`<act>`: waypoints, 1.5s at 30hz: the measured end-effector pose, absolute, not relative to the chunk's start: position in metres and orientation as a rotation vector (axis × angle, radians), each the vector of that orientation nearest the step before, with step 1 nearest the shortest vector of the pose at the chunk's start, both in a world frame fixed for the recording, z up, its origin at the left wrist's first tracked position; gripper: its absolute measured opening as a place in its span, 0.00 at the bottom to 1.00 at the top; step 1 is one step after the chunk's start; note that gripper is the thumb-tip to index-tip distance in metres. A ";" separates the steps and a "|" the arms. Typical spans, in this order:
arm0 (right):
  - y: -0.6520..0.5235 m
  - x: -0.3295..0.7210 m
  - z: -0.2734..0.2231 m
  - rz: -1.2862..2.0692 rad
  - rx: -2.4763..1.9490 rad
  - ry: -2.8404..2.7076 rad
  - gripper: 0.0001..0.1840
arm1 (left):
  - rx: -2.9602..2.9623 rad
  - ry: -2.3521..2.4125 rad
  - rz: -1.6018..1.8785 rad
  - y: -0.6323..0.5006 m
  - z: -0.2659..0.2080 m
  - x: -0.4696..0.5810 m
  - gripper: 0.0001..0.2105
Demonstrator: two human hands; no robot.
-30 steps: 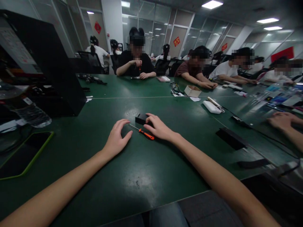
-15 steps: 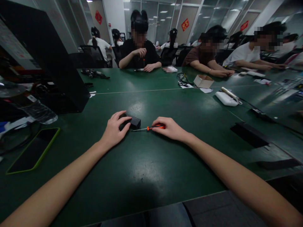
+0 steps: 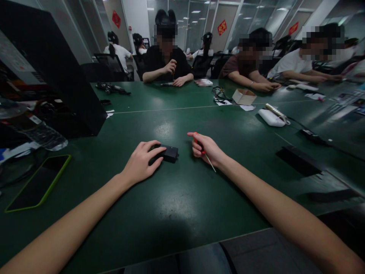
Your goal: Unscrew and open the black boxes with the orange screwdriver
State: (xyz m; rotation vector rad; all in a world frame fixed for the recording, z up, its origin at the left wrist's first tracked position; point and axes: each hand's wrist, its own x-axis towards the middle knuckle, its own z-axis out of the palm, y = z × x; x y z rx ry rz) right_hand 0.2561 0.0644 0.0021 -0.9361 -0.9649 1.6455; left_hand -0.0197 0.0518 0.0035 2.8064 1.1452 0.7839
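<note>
My left hand [image 3: 145,160] is closed around the left part of a small black box [image 3: 170,153], which lies on the green tabletop [image 3: 171,194]. The fingers cover that end, so its kind does not show. To the right, my right hand [image 3: 205,149] grips a screwdriver [image 3: 203,152] with an orange-and-black handle. Its thin metal shaft points down and back toward my wrist, apart from the box.
A phone [image 3: 40,182] with a green edge and a plastic bottle [image 3: 37,129] are at left, beside a tall black case [image 3: 65,72]. Right stand a small carton [image 3: 244,97], a white device [image 3: 271,118] and a black block [image 3: 299,160]. Several people sit across the table.
My right hand has lifted the screwdriver off the table and turned it, so the shaft now points back toward me. My left hand and the black box have shifted slightly right and nearer.
</note>
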 end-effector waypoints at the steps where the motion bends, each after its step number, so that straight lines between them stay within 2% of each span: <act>1: 0.061 0.253 0.003 1.718 -0.969 -1.046 0.27 | 2.819 1.102 0.769 0.050 0.003 -0.019 0.18; 8: 0.041 0.234 0.002 1.719 -1.151 -1.435 0.30 | 2.700 0.952 0.664 0.047 0.002 -0.018 0.24; 16: 0.042 0.237 0.002 1.751 -1.175 -1.373 0.29 | 2.459 1.085 0.640 0.043 0.004 -0.011 0.21; 28: 0.043 0.240 0.002 1.755 -1.210 -1.360 0.29 | 2.209 1.129 0.618 0.048 0.005 -0.012 0.23; 34: 0.042 0.242 0.003 1.732 -1.262 -1.379 0.25 | 2.256 1.190 0.642 0.052 0.002 -0.012 0.25; 39: 0.043 0.243 0.000 1.630 -1.340 -1.450 0.17 | 2.203 1.306 0.740 0.057 -0.003 -0.012 0.23; 42: 0.043 0.243 0.000 1.561 -1.404 -1.546 0.23 | 2.152 1.368 0.828 0.060 -0.006 -0.010 0.21; 45: 0.041 0.242 0.000 1.504 -1.402 -1.689 0.23 | 2.261 1.378 0.767 0.058 -0.007 -0.005 0.19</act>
